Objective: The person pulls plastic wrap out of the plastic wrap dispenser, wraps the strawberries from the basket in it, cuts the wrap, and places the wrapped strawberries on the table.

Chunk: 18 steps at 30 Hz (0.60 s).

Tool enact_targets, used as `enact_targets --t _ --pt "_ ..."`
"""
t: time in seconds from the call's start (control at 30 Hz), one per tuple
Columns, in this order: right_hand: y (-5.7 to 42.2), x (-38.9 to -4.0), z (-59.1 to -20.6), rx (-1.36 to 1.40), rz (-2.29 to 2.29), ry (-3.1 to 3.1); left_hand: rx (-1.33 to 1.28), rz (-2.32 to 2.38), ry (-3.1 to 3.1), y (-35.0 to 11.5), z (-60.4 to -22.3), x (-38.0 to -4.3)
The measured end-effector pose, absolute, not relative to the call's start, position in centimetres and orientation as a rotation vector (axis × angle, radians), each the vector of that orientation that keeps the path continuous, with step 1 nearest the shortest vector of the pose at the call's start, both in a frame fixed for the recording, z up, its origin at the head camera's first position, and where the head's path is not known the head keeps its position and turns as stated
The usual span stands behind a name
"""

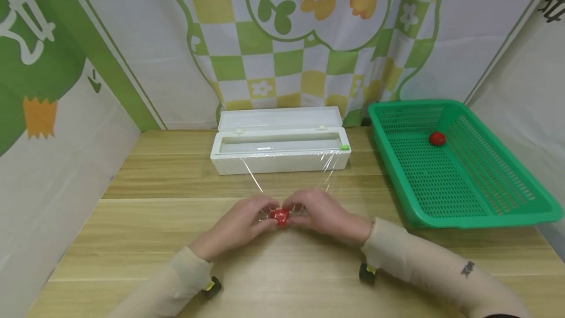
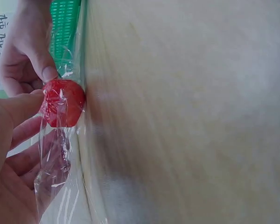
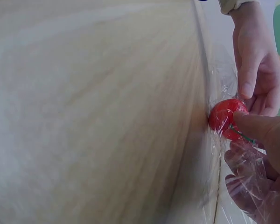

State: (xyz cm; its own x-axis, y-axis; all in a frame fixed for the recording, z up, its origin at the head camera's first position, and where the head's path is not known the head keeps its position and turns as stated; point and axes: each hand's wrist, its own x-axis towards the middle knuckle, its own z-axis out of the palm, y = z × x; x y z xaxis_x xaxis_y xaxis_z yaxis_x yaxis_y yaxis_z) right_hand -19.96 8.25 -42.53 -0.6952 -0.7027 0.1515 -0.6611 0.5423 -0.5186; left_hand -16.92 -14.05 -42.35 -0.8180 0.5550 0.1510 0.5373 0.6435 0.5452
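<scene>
A small, round red fruit (image 1: pixel 280 216), partly covered by clear cling film (image 2: pixel 53 172), sits low over the table between both hands. My left hand (image 1: pixel 240 220) comes in from the left, its thumb and fingers pinching the wrapped fruit. From the right, my right hand (image 1: pixel 324 214) holds the opposite side, thumb pressed on the film. A thin green strip shows on the fruit in the right wrist view. Film stretches from the fruit back to a white cling film box (image 1: pixel 282 163), whose lid (image 1: pixel 280 119) stands raised. Crumpled film hangs over the fingers in both wrist views.
A green plastic basket (image 1: pixel 410 195) stands on the right of the wooden table (image 1: pixel 145 220), with another red fruit (image 1: pixel 437 139) inside. A bright green slider (image 1: pixel 344 147) sits at the box's right end. Patterned curtains (image 1: pixel 287 63) hang behind the table.
</scene>
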Motion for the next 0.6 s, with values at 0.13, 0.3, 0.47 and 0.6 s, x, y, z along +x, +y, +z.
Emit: enact_targets --t 0.13,0.3,0.47,0.6 --pt "8.32 -20.34 -42.51 -1.172 -0.897 2.665 0.999 0.876 2.880 -14.12 -42.24 -16.98" --pt "8.42 -20.74 -42.62 -1.150 -0.917 2.649 1.052 0.874 2.873 -14.05 -42.40 -17.18" --pt "8.48 -20.95 -42.71 -1.122 -0.947 2.617 1.063 0.886 2.860 -13.98 -42.77 -17.37" --pt "8.62 -21.04 -42.63 -1.115 -0.926 2.646 1.071 0.893 2.869 -13.97 -42.89 -17.52"
